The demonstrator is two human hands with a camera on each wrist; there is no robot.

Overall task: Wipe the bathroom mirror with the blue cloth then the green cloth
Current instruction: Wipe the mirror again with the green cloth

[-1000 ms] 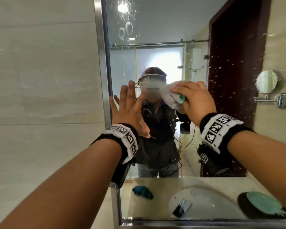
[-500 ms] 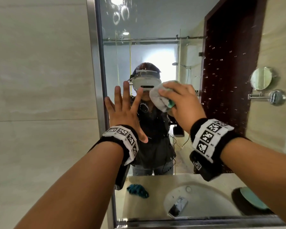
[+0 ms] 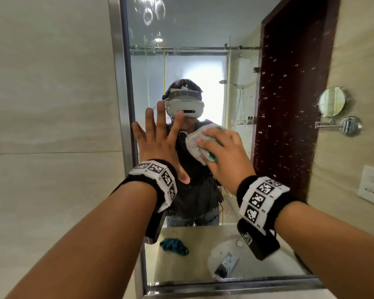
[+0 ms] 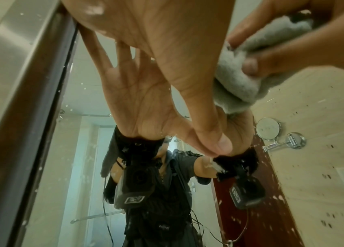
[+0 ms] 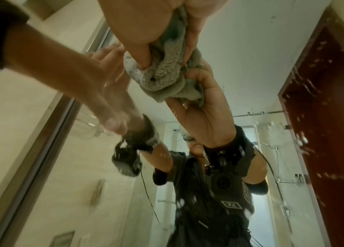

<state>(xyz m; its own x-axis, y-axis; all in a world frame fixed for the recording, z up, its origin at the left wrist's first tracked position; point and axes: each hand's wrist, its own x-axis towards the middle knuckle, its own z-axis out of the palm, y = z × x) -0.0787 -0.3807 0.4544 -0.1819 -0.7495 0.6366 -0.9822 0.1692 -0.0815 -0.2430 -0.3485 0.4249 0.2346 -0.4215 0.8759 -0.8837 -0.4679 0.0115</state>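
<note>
The bathroom mirror (image 3: 192,50) fills the view ahead, with water drops on its glass. My right hand (image 3: 227,156) grips a bunched grey-green cloth (image 3: 194,143) and presses it to the glass at mid height. The wrist views show the same cloth (image 5: 162,80) squeezed between thumb and fingers, touching its own reflection. My left hand (image 3: 158,143) lies flat on the glass just left of the cloth, fingers spread and straight. The blue cloth (image 3: 174,246) shows only as a reflection, crumpled on the counter below.
A steel frame (image 3: 121,104) edges the mirror on the left, next to a beige tiled wall (image 3: 52,104). Reflected are a white basin (image 3: 231,255), a dark red door (image 3: 289,104) behind many droplets, a round wall mirror (image 3: 331,101) and a wall socket (image 3: 371,186).
My right hand has slid the cloth down and a little left across the glass. My left hand stays flat on the mirror.
</note>
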